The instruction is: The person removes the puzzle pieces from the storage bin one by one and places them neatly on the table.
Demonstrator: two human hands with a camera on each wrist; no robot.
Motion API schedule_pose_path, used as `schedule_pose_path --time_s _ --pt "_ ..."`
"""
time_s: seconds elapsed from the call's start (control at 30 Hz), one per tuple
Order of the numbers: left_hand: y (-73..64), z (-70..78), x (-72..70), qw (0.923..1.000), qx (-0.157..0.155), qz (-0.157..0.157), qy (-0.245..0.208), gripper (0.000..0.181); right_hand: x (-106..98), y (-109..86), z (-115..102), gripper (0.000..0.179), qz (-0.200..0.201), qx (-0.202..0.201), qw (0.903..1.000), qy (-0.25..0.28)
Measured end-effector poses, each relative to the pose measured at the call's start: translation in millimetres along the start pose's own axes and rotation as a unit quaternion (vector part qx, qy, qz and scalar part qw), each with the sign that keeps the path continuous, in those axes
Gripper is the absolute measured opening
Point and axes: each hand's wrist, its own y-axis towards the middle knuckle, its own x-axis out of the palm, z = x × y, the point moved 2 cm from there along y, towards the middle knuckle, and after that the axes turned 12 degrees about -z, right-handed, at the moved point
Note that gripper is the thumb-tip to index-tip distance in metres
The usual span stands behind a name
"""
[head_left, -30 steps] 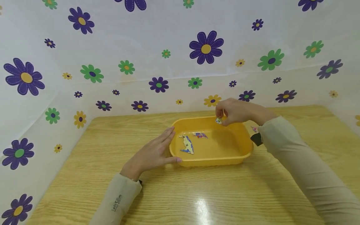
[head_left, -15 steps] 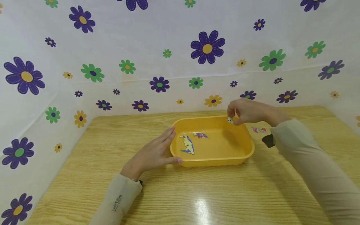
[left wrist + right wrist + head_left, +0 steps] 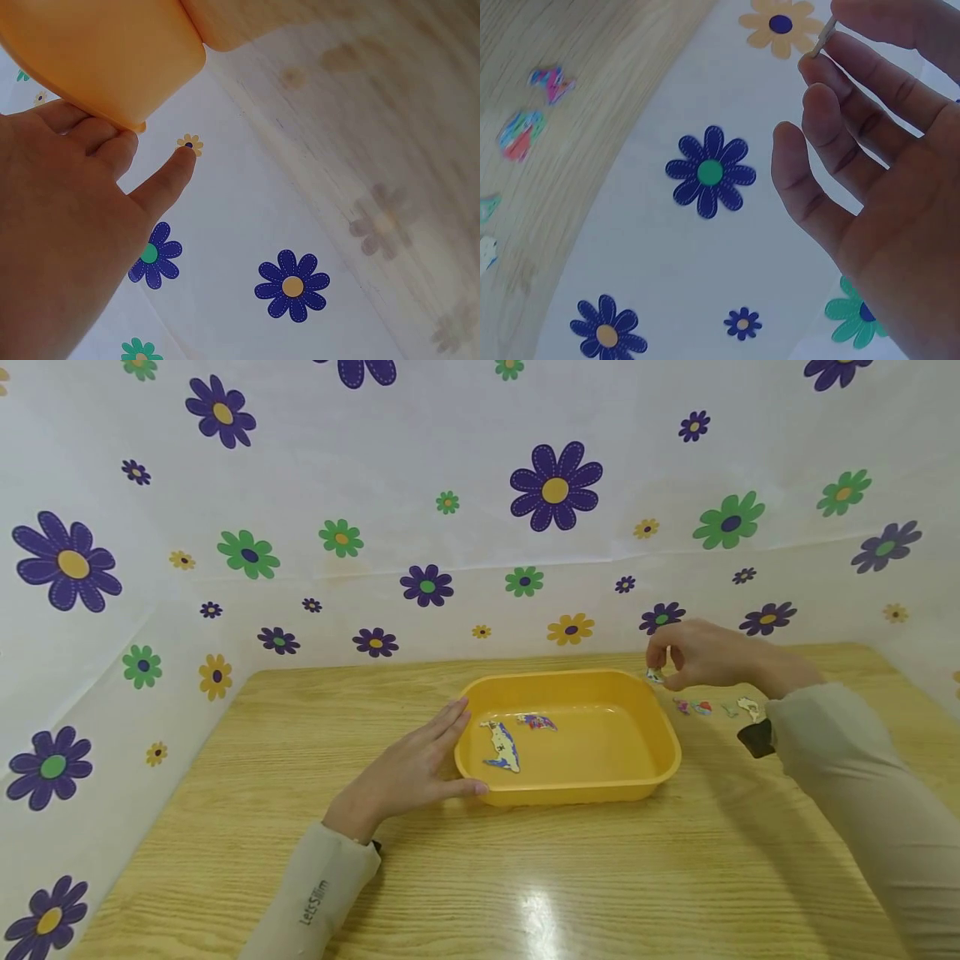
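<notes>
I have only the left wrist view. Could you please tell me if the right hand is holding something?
Observer: Yes, the right hand pinches a small thin piece.
Operator: Thank you. What is lying inside the yellow tray?
Observer: Two flat pieces, in its left half as the head view shows.
Operator: Are there also pieces outside, on the table?
Observer: Yes, at least four other pieces lie to the right of the tray.

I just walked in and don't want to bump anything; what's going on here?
A person's right hand pinches a small flat piece near the far right corner of a yellow tub, while their left hand rests against its left end. Inside the tub lie a cream-and-blue piece and a smaller purple-and-red one. Four other small pieces lie on the wooden table to the tub's right.
</notes>
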Motion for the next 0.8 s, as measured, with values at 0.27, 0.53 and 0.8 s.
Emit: schedule_pose_path --time_s 0.27,0.53,0.8 --pt "0.2 -0.8 1.1 1.0 0.0 0.0 -0.001 0.101 -1 -20.2 17 0.018 0.006 0.013 0.9998 0.01" --pt "0.1 -1.1 0.8 1.0 0.004 0.003 -0.003 0.101 0 -39.1 36 0.019 0.02 0.037 0.9991 -0.009" --pt "1.2 -1.4 0.3 1.0 0.005 0.001 0.001 0.1 3 -57.7 57 0.02 0.023 0.065 0.9976 -0.007"
